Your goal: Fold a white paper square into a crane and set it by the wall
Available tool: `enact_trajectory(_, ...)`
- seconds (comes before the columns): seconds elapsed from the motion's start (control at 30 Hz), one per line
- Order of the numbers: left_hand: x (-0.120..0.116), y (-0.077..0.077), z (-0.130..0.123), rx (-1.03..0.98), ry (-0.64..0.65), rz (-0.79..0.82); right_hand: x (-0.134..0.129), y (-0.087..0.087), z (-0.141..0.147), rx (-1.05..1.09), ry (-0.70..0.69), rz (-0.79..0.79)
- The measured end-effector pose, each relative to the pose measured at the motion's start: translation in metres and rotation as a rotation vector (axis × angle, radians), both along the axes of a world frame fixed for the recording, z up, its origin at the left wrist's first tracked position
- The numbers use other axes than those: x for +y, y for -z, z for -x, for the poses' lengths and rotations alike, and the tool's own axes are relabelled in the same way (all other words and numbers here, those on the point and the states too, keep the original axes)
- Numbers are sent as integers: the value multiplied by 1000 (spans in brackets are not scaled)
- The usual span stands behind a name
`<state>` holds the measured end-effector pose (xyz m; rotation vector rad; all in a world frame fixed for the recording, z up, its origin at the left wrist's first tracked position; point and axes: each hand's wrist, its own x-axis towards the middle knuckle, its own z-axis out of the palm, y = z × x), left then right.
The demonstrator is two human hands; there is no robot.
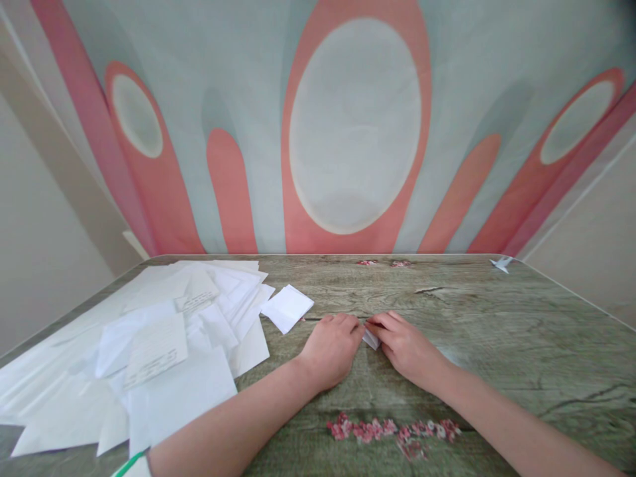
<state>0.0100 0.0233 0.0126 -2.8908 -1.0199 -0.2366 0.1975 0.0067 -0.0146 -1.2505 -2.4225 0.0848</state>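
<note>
A small folded white paper (370, 339) lies between my hands near the middle of the wood-grain table. My left hand (334, 351) has its fingers curled and closed at the paper's left edge. From the other side, my right hand (408, 348) pinches the paper between thumb and fingers. Parts of the paper are hidden beneath the fingertips. Left of my left hand, a small square stack of white paper (287, 308) rests on the table.
A large spread pile of white sheets (183, 391), some with writing, covers the table's left side. A small folded paper shape (501, 264) sits at the far right corner. Pink blossoms (370, 429) show on the tabletop (521, 344). A patterned curtain hangs behind.
</note>
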Motion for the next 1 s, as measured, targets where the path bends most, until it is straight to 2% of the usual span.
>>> enact_trajectory(0.4,-1,-4,-2,82,19,-61,-1,1,2,-91,9,-26)
enact_trajectory(0.57,-2,-7,-2,90,7,-45,0,-3,-5,7,-14,-4)
enact_trajectory(0.73,2,-4,1,40,16,-4,2,-10,-16,89,-85,57)
enact_trajectory(0.83,5,-1,3,-13,15,27,5,-9,-19,110,-111,57)
enact_trajectory(1.0,5,-2,3,-114,-26,62,7,-2,-17,198,-78,57)
